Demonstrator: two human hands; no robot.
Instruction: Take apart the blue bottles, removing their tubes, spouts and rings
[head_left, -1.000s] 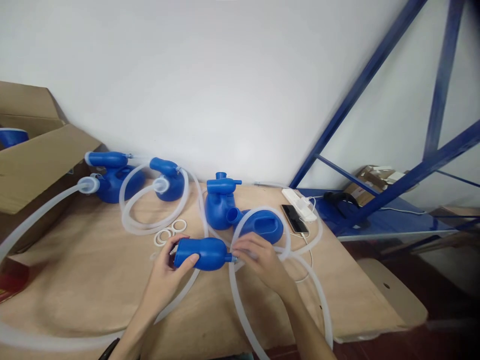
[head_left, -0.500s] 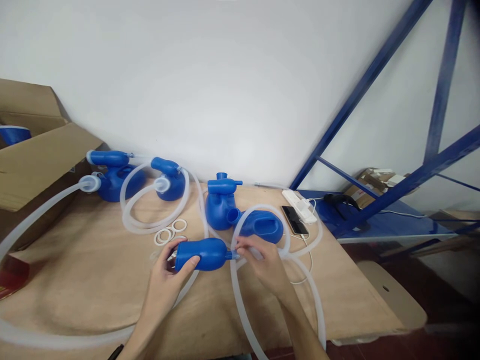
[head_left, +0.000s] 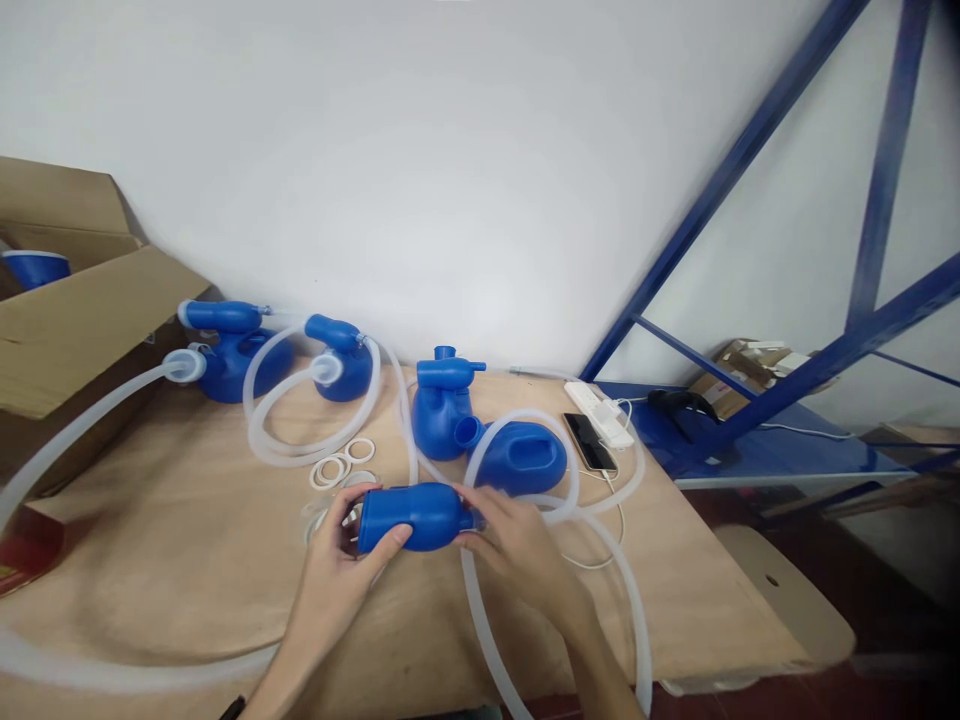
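A blue plastic bottle-shaped piece point(head_left: 427, 515), wide at one end and narrowing to a nozzle at the other, lies level between my hands above the table. My left hand point(head_left: 337, 560) wraps its wide left end, thumb across the front. With closed fingers, my right hand point(head_left: 525, 545) grips the narrow nozzle end; something small and clear shows there, partly hidden. Behind my hands a blue jug point(head_left: 529, 458) with a handle lies on its side. Next to it another blue jug point(head_left: 442, 425) carries a similar nozzle piece point(head_left: 446, 373) on top.
Translucent hoses point(head_left: 480, 625) loop over the wooden table point(head_left: 187, 560). White rings point(head_left: 330, 470) lie left of centre. Two blue jugs with hoses point(head_left: 244, 365) stand near a cardboard box point(head_left: 90, 320). A phone point(head_left: 589, 440) and power strip point(head_left: 600, 410) lie right, beside a blue metal frame point(head_left: 720, 170).
My right hand's fingers have moved from pinching at the nozzle tip to wrapping round the nozzle end. The blue piece has shifted slightly right and down.
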